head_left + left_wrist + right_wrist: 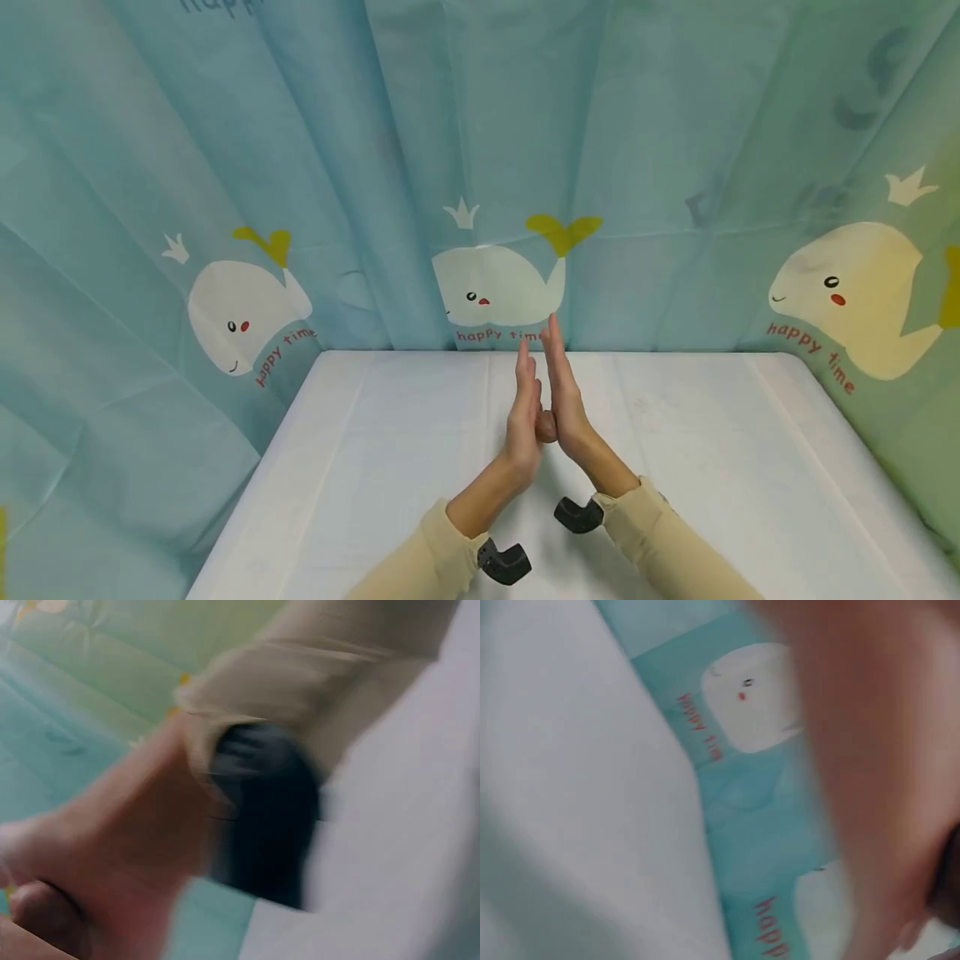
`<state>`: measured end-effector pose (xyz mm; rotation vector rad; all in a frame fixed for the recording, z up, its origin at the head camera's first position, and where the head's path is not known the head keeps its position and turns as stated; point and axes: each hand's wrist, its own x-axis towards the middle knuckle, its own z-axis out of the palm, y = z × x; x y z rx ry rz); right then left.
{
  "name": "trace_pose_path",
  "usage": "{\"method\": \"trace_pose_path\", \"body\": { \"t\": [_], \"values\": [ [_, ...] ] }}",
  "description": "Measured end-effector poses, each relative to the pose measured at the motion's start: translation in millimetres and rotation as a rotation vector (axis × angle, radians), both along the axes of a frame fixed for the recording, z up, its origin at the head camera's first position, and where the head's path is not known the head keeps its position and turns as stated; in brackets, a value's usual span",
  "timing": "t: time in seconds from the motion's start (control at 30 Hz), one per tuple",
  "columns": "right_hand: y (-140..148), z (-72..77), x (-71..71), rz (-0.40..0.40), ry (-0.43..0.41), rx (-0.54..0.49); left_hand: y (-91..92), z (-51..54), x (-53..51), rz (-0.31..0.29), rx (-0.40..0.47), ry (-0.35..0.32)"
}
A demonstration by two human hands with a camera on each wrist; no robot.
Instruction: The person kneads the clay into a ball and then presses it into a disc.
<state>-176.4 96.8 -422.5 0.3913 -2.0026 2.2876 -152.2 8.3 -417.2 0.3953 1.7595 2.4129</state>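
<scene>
A small brown rounded lump [547,427] sits between the two palms, held up over the white table [405,467]. On one side the left hand [522,429] presses it with straight fingers pointing up and away. From the other side the right hand [568,410] presses it, its fingers likewise straight and a little higher. The fingertips stand slightly apart. In the left wrist view the lump [46,919] shows at the lower left against a blurred palm. Only a dark brown bit of it [949,889] appears at the right edge of the right wrist view. Its material cannot be told.
Blue-green curtains [510,100] with white whale prints hang behind and beside the table. A black wrist camera [504,562] sticks out under the left beige sleeve, another black camera [579,515] under the right one.
</scene>
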Motion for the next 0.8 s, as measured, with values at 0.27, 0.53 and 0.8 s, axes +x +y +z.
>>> {"method": "trace_pose_path", "body": {
  "t": [0.27, 0.53, 0.8],
  "values": [
    [-8, -8.0, 22.3, 0.07, 0.076, 0.017, -2.0, -1.5, -8.9, 0.077, -0.002, -0.019],
    [-6, 18.1, 23.9, 0.023, 0.177, 0.064, 3.4, -10.2, -5.6, 0.058, -0.053, -0.072],
    [3, -1.8, 5.7, -0.043, 0.068, 0.007, 2.1, 7.4, 11.3, -0.003, 0.097, -0.109]
  ]
}}
